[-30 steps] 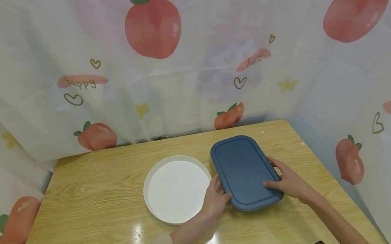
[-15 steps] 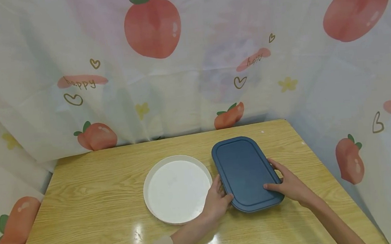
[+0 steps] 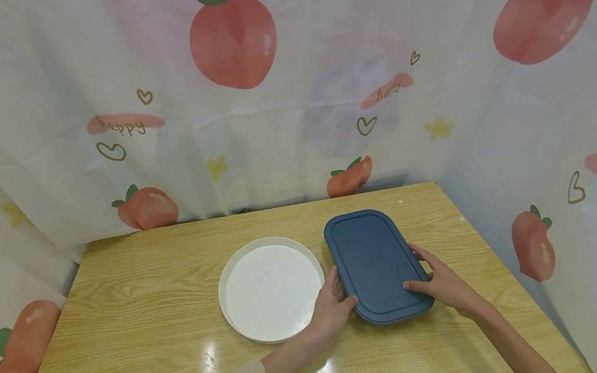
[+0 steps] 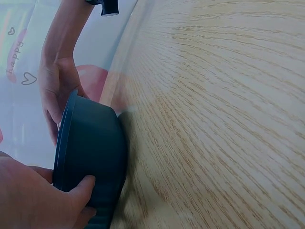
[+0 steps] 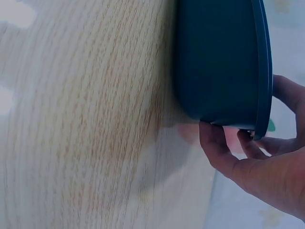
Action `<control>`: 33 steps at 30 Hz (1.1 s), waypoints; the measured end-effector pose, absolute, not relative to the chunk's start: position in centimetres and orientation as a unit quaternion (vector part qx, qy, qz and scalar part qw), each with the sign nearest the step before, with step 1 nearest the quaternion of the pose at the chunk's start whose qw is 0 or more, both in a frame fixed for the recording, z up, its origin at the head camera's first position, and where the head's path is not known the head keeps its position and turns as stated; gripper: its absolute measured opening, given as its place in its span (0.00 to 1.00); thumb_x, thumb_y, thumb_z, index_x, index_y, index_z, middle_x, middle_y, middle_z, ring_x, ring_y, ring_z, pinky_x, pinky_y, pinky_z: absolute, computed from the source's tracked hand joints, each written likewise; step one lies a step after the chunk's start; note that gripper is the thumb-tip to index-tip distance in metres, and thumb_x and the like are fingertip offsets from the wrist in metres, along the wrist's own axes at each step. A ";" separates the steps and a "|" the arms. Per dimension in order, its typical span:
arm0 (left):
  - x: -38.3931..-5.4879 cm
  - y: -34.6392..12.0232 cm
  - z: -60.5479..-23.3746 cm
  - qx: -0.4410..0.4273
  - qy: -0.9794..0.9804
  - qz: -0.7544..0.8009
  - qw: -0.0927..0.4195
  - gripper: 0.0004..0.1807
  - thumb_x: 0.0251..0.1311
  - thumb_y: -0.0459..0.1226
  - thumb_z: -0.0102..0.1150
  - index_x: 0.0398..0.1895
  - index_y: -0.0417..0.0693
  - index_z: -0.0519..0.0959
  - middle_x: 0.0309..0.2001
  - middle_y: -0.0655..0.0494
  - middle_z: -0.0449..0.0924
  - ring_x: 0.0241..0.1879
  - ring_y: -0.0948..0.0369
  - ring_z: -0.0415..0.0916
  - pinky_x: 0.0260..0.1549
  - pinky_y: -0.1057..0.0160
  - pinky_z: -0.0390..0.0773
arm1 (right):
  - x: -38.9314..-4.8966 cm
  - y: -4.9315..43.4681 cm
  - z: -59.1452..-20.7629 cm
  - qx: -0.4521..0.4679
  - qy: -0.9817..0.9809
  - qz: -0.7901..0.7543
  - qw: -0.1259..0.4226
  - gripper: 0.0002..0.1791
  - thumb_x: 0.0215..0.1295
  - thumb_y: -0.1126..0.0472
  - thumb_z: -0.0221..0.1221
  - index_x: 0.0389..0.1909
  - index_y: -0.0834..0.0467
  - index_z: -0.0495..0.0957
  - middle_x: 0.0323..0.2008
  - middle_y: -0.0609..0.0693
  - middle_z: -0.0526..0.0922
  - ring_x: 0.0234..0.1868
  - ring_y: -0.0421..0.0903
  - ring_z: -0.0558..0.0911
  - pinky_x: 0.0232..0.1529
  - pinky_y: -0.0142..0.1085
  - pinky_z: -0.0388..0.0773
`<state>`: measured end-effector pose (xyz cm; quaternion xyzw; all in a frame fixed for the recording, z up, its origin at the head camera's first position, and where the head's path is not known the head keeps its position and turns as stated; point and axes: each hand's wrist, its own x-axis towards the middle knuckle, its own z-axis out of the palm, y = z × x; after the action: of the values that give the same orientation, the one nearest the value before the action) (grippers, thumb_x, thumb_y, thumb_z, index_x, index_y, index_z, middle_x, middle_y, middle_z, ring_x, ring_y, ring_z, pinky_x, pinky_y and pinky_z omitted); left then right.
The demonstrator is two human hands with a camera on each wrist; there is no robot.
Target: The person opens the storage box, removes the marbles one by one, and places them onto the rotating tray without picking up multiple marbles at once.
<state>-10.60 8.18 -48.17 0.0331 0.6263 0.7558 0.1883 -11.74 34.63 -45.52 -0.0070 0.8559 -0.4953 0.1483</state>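
Observation:
A dark blue rectangular lidded container (image 3: 377,265) with rounded corners stands at a slant on the right part of the table. My left hand (image 3: 331,311) grips its left side, with the thumb at the near left corner. In the left wrist view, fingertips (image 4: 86,186) press against the container's side wall, just under the rim. My right hand (image 3: 442,280) holds the opposite side, its thumb lying on the lid and its fingers along the edge. The right wrist view shows fingers (image 5: 214,140) against the wall and under the rim. The container's inside is hidden by the lid.
A round white tray (image 3: 271,292) with a low rim lies just left of the container, partly behind my left forearm. The wooden table (image 3: 139,319) meets a fruit-print curtain (image 3: 274,147) at the back and on both sides.
The container has shifted very slightly toward me and to the right, both hands moving along with it. The white tray stays where it was.

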 end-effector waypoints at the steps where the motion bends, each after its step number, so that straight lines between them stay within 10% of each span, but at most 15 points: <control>1: -10.6 8.2 -48.2 0.033 0.627 0.755 0.189 0.44 0.64 0.23 0.55 0.79 0.39 0.44 0.77 0.41 0.51 0.68 0.43 0.64 0.48 0.54 0.81 | -11.8 34.7 -45.6 -0.007 0.856 -0.494 0.149 0.54 0.64 0.63 0.67 0.79 0.64 0.38 0.70 0.74 0.48 0.52 0.68 0.77 0.40 0.49 0.82; 20: -10.0 7.6 -49.3 0.102 0.664 0.712 0.203 0.58 0.59 0.35 0.69 0.81 0.47 0.35 0.78 0.47 0.48 0.74 0.46 0.51 0.67 0.45 0.60 | -11.9 34.7 -45.7 -0.014 0.862 -0.484 0.148 0.54 0.66 0.62 0.66 0.78 0.65 0.37 0.70 0.75 0.48 0.54 0.71 0.76 0.41 0.51 0.81; 33: -9.3 7.9 -50.7 0.158 0.777 0.600 0.110 0.67 0.43 0.37 0.80 0.79 0.38 0.40 0.75 0.43 0.54 0.73 0.48 0.54 0.70 0.47 0.53 | -11.3 34.1 -45.5 -0.012 0.865 -0.484 0.133 0.53 0.65 0.62 0.66 0.79 0.64 0.38 0.70 0.74 0.49 0.58 0.75 0.70 0.42 0.50 0.82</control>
<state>-9.29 7.92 -50.69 0.1577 0.7766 0.6000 0.1100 -11.33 34.13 -45.52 -0.0120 0.8650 -0.4836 0.1328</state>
